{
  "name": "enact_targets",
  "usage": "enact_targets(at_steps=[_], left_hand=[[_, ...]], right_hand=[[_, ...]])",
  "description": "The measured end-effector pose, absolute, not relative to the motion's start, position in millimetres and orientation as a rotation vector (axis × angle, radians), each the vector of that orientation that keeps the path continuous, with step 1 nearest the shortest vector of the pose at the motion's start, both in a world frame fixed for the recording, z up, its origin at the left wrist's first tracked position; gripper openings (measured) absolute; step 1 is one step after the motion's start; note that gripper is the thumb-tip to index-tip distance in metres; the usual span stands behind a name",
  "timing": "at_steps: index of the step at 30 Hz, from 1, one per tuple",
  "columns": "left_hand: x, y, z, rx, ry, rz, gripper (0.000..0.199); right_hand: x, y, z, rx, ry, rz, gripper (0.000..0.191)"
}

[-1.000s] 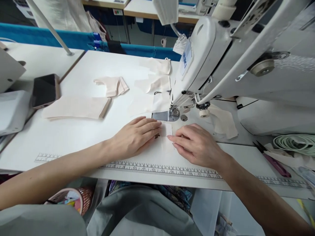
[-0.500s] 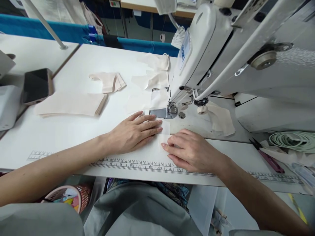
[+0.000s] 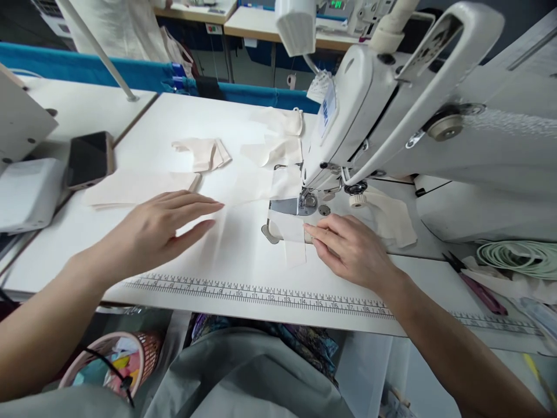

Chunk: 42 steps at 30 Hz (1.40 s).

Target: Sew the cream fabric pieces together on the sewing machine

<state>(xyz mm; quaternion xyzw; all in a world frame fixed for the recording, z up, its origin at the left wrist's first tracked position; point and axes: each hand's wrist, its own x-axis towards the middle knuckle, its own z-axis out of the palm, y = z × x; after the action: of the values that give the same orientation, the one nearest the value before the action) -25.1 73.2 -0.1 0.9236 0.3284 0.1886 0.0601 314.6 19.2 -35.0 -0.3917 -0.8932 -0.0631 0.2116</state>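
Observation:
My left hand [image 3: 167,223] hovers over the white table, fingers stretched out and holding nothing, just right of and in front of a stack of cream fabric pieces [image 3: 130,188]. At the sewing machine's presser foot [image 3: 308,201], a thin pale fabric piece [image 3: 291,232] lies across the needle plate and hangs toward the front. My right hand [image 3: 348,247] has its fingertips together at that piece's right edge; the thumb is largely hidden. More sewn cream pieces [image 3: 282,152] trail behind the foot in a chain. A small folded cream piece [image 3: 206,154] lies left of them.
The machine head [image 3: 343,110] stands over the right side. A phone [image 3: 90,159] and a white device [image 3: 32,194] sit at left. A printed ruler [image 3: 261,293] follows the front edge. Purple-handled snips [image 3: 483,293] and coiled green cord [image 3: 517,258] lie at right.
My left hand has lifted off the fabric at the presser foot and moved left toward the stack. My right hand has shifted slightly forward along the fabric's edge. The view has tilted up a little.

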Motion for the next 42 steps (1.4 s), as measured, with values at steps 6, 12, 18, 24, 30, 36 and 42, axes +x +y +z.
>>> enact_targets(at_steps=[6,12,18,24,30,36,42], left_hand=[[-79.2,74.4,-11.5,2.709,1.468,0.684,0.02],[-81.5,103.1,-15.3,2.688,1.482,0.616,0.029],[-81.8,121.6,-9.5,2.661,1.406,0.432,0.032],[-84.6,120.7,-7.9,2.657,1.373,0.45,0.032],[-86.3,118.1,-6.6,2.671,1.328,0.448,0.03],[-83.6,100.2,-9.9,2.846,1.323,0.373,0.025],[-77.1,91.4,-22.2,2.828,1.494,0.576,0.028]], right_hand=[[313.7,21.0,-35.5,-1.077,-2.485,-0.166,0.025],[316.5,23.1,-37.0,-1.046,-2.469,-0.256,0.028],[320.8,27.7,-41.5,-0.97,-2.477,-0.286,0.033],[322.6,28.0,-42.7,-0.971,-2.494,-0.293,0.033],[325.0,27.8,-43.0,-0.968,-2.514,-0.275,0.033],[323.8,28.5,-43.1,-0.957,-2.503,-0.251,0.034],[324.7,28.4,-44.3,-0.977,-2.524,-0.245,0.032]])
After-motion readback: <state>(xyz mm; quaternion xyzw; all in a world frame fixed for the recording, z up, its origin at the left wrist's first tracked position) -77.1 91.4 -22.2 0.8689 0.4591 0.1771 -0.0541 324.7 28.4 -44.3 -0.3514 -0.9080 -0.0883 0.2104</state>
